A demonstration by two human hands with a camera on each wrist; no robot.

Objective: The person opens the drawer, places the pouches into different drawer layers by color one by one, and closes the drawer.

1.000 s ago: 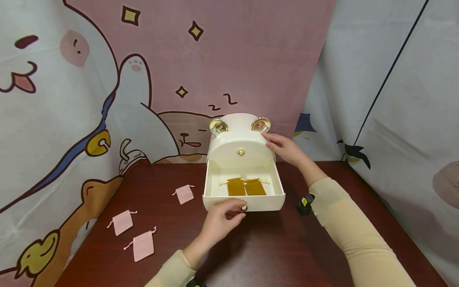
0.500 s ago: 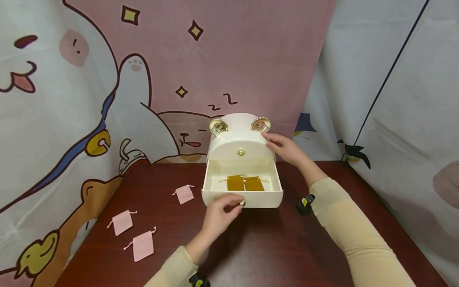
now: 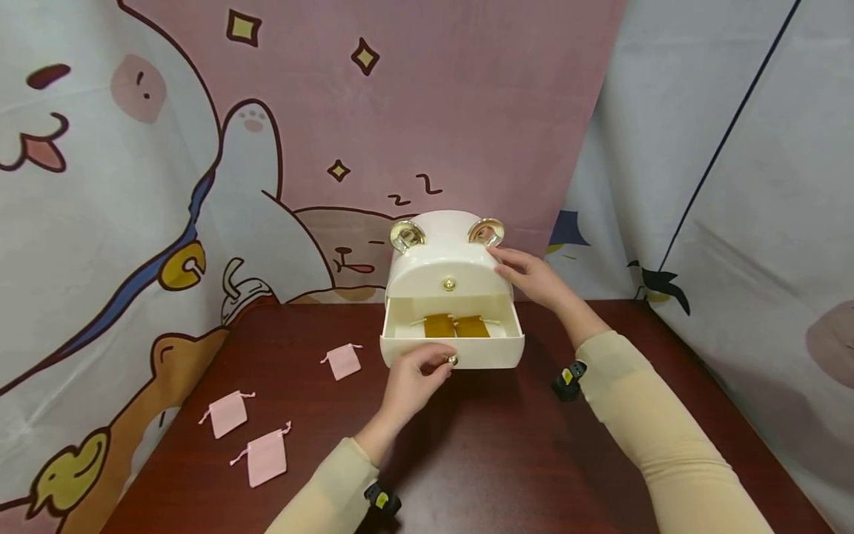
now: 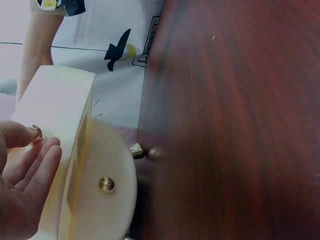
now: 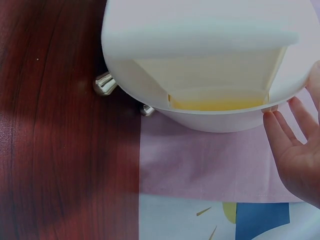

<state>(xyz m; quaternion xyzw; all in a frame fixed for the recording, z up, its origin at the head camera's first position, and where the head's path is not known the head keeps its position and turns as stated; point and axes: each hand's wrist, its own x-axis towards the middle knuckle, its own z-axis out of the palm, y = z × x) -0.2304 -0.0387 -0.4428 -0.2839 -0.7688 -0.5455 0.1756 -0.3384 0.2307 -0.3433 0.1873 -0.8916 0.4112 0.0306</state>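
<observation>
A white box (image 3: 440,252) with gold ears stands near the table's back edge, its lower drawer (image 3: 400,353) partly out. Two mustard pouches (image 3: 439,325) lie side by side inside the drawer. My left hand (image 3: 411,382) pinches the drawer's gold knob (image 3: 453,360); in the left wrist view the thumb and fingers of that hand (image 4: 25,175) are around the knob (image 4: 37,132). With fingers extended, my right hand (image 3: 534,278) rests on the box's right side below the ear. The right wrist view shows its fingertips against the box's edge (image 5: 215,112).
Three pink drawstring pouches lie on the left of the dark red table (image 3: 507,460): one (image 3: 344,362) near the box, another (image 3: 227,414) farther left, and a third (image 3: 267,458) nearer the front. Printed cloth (image 3: 454,111) hangs behind the table and along both sides.
The drawer has slid back toward the box, with my left hand moving along on its knob. The pouches inside have moved back with it. My right hand has stayed in place.
</observation>
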